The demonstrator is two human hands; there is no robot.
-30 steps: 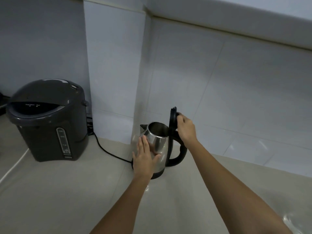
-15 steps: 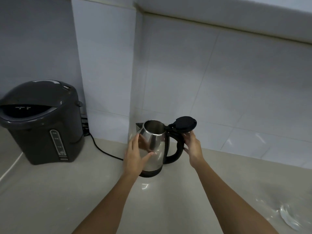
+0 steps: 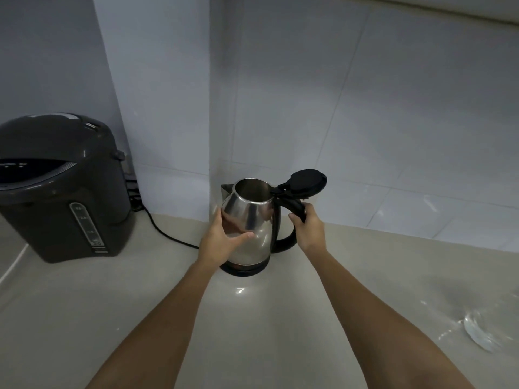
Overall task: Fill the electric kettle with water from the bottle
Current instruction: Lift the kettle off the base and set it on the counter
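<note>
A stainless steel electric kettle (image 3: 252,220) stands on its black base on the beige counter, near the wall corner. Its black lid (image 3: 307,182) is swung fully back over the handle, so the mouth is uncovered. My left hand (image 3: 224,240) lies against the kettle's left side, fingers spread around the body. My right hand (image 3: 309,228) is curled around the upper part of the black handle (image 3: 289,240). A clear plastic bottle (image 3: 477,335) lies blurred at the lower right edge of the counter.
A large dark grey hot-water dispenser (image 3: 61,189) stands at the left. A black cord (image 3: 168,234) runs along the counter from behind it toward the kettle. White tiled walls rise behind; a white cable (image 3: 14,265) trails at the far left.
The lid went from upright to swung fully back. My right hand left the lid and came down onto the handle. My left hand stayed on the kettle's body.
</note>
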